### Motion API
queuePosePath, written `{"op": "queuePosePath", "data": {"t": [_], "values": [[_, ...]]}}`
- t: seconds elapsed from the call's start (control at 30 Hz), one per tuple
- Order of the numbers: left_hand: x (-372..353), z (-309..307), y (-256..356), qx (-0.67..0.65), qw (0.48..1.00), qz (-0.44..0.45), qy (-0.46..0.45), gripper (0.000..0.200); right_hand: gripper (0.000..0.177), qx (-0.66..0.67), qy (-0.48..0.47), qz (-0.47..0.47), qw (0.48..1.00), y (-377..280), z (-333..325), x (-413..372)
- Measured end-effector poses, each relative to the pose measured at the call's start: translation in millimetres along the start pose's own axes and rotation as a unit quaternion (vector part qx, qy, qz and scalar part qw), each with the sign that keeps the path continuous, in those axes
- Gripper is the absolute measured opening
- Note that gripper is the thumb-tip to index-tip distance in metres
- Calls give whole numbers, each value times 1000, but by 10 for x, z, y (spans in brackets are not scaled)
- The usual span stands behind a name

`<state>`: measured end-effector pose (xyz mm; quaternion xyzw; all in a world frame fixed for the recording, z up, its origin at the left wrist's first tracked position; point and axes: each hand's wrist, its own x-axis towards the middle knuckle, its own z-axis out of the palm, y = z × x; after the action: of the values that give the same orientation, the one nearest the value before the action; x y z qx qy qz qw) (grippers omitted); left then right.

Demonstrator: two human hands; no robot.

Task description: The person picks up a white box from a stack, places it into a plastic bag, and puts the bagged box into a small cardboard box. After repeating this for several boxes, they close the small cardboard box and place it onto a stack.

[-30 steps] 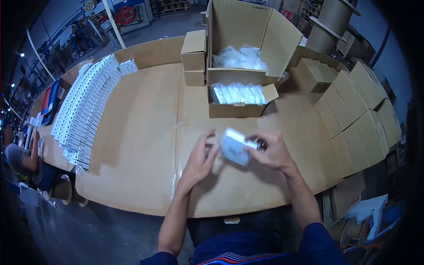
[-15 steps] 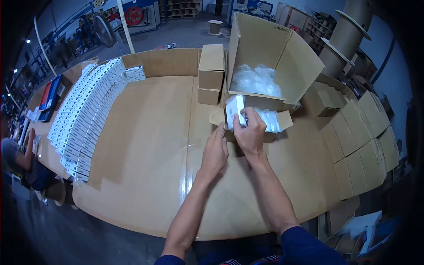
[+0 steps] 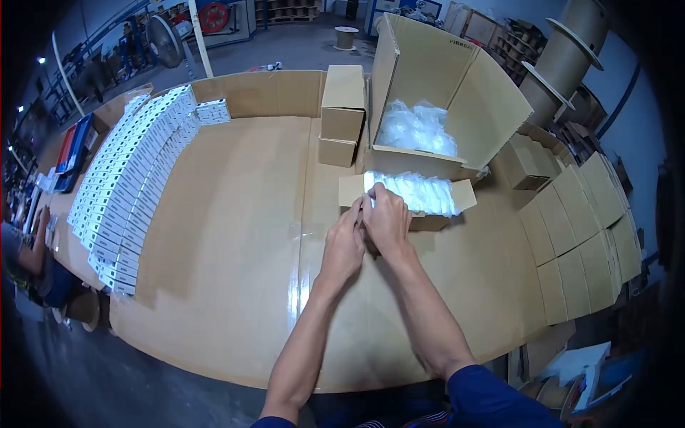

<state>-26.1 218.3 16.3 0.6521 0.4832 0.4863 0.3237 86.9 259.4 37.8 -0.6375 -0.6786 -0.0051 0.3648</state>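
Observation:
A small open carton (image 3: 428, 223) stands before me, with a row of white boxes in clear plastic wrap (image 3: 421, 192) packed upright in it. At the row's left end a white box (image 3: 369, 180) sits down in the carton. My right hand (image 3: 387, 222) is closed over that end, its curled fingers against the white box; the fingertips are partly hidden. My left hand (image 3: 344, 246) grips the carton's near left corner, its fingers together and almost touching the right hand. One carton flap (image 3: 349, 190) sticks out to the left.
A tall open carton (image 3: 421, 158) holding clear plastic bags (image 3: 419, 128) stands behind. Closed cartons (image 3: 342, 107) rise beside it, and more cartons (image 3: 585, 242) are stacked right. Stacked white boxes (image 3: 135, 185) line the left of the cardboard-covered table (image 3: 221, 271). A person (image 3: 32, 250) is at far left.
My right hand has lowered the white box into the left end of the small carton and moved left and down. My left hand has stayed close to the carton's corner.

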Motion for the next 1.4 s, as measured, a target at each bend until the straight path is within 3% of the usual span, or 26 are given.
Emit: {"op": "queuePosePath", "data": {"t": [0.03, 0.2, 0.23, 0.33, 0.47, 0.53, 0.57, 0.6, 0.73, 0.77, 0.87, 0.9, 1.0, 1.07, 1.13, 1.2, 1.33, 1.4], "values": [[5, 7, -51, 4, 1000, 3, -1, 49, 19, -12, -50, 18, 999, 49, 24, -28], [19, -41, 14, -2, 1000, -13, -18, 50, 40, -155, -83, -89, 980, -11, -195, -293], [11, -5, -52, -1, 999, 31, 8, 44, 43, -180, -79, -110, 974, 14, -200, -305], [8, -65, -57, -6, 999, -13, -29, 44, 50, -251, -107, -166, 948, 70, -224, -296], [33, -177, 28, 25, 998, -8, -64, 45, 59, -312, -143, -230, 911, 158, -277, -212], [15, -248, -29, 60, 995, -1, -79, 47, 65, -331, -204, -210, 897, 135, -283, -157], [-4, -266, -160, 72, 993, 71, -52, 48, 65, -340, -223, -221, 887, 183, -287, -139], [-30, -405, -71, 82, 993, 58, -67, 49, 66, -349, -240, -232, 875, 237, -290, -113], [-41, -1067, -115, 99, 994, 10, -53, 50, 66, -208, -346, -127, 906, -202, -875, 200], [-30, -1233, -203, 111, 993, 2, -42, 50, 57, -216, -254, -161, 929, -211, -849, 220], [171, -1694, -576, 194, 980, 24, -32, 47, 50, -158, -200, -206, 945, -551, -706, 476], [292, -1826, -651, 191, 981, 3, -35, 43, 48, -143, -208, -239, 938, -702, -610, 578], [746, -2169, -1097, 291, 953, 80, 14, 42, 46, -54, -256, -305, 916, -1030, 28, 939], [1217, -2411, -1475, 304, 950, 65, 27, 43, 43, 14, -264, -304, 915, -1204, 707, 1179], [1689, -2630, -1863, 345, 934, 55, 76, 46, 46, 1, -351, -267, 898, -1574, 1239, 1572], [2199, -2832, -2147, 390, 912, 55, 112, 51, 49, -31, -358, -285, 889, -1735, 2036, 2021], [2926, -3138, -2433, 469, 855, 148, 163, 59, 60, -159, -287, -346, 879, -1959, 2774, 2579], [3138, -3172, -2500, 532, 820, 154, 145, 62, 64, -211, -264, -351, 873, -1961, 2997, 2735]]}}
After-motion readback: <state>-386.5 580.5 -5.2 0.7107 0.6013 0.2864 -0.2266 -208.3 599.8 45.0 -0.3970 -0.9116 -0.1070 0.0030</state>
